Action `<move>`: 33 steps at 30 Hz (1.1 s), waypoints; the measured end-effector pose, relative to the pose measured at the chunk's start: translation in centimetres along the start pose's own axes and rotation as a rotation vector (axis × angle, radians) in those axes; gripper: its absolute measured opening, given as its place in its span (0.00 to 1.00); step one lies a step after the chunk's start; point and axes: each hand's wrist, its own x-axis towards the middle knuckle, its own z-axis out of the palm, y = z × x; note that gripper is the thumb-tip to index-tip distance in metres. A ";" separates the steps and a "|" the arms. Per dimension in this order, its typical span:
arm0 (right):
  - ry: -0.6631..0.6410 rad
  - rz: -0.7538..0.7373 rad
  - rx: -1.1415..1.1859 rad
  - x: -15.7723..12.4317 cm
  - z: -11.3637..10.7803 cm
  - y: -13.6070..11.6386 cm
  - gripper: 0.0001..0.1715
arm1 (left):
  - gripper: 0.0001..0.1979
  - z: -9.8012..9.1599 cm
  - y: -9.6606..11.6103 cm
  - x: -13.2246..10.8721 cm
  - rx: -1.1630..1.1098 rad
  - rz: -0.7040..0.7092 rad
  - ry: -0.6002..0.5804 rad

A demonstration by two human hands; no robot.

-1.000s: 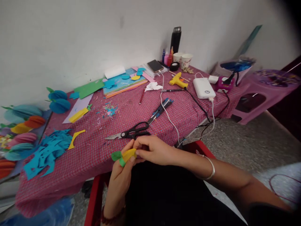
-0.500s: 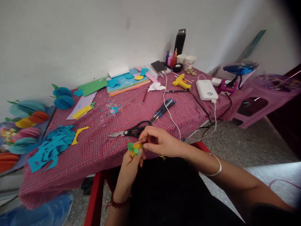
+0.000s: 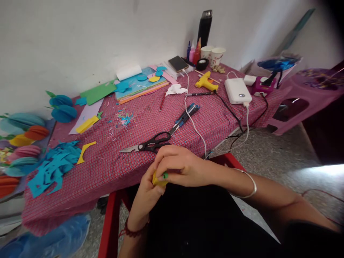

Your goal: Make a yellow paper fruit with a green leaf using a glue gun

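Observation:
My left hand (image 3: 143, 195) is closed around a small yellow paper craft piece (image 3: 158, 181) with green paper on its top, held above my lap at the table's front edge. My right hand (image 3: 184, 166) reaches over it from the right, with thumb and fingers pinching at the green part. My fingers hide much of the piece. Just beyond my hands lie black-handled scissors (image 3: 146, 146), blades to the left. A slim black-and-blue tool (image 3: 185, 117) touches or nearly touches their handles.
Blue paper scraps (image 3: 55, 166) and a curved yellow offcut (image 3: 85, 151) lie left. Paper fruits (image 3: 63, 113) stand further left. Coloured sheets (image 3: 142, 89) are at the back. A yellow glue gun (image 3: 206, 82), white power bank (image 3: 238, 90) and cables occupy the right.
My right hand has moved onto the green part of the yellow paper piece, covering more of it. The head view has shifted slightly, so the table items appear higher.

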 end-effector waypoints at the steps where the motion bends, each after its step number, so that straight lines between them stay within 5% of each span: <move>1: 0.001 -0.007 -0.011 0.0 0.1 0.0 0.07 | 0.27 -0.2 -0.2 0.0 -0.043 0.014 0.002; 9: 0.008 0.020 0.040 0.0 0.3 -0.1 0.12 | 0.31 0.0 0.2 0.7 -0.033 0.103 0.058; 20: 0.089 -0.013 0.061 0.1 0.2 -0.3 0.13 | 0.45 -0.7 1.0 1.1 0.431 0.532 0.345; 27: 0.022 -0.025 -0.017 -0.1 0.3 -0.1 0.08 | 0.49 -0.4 0.7 1.0 0.351 0.462 0.393; 33: 0.036 -0.009 -0.031 -0.3 0.7 0.2 0.04 | 0.47 0.3 0.1 1.0 0.078 0.298 0.217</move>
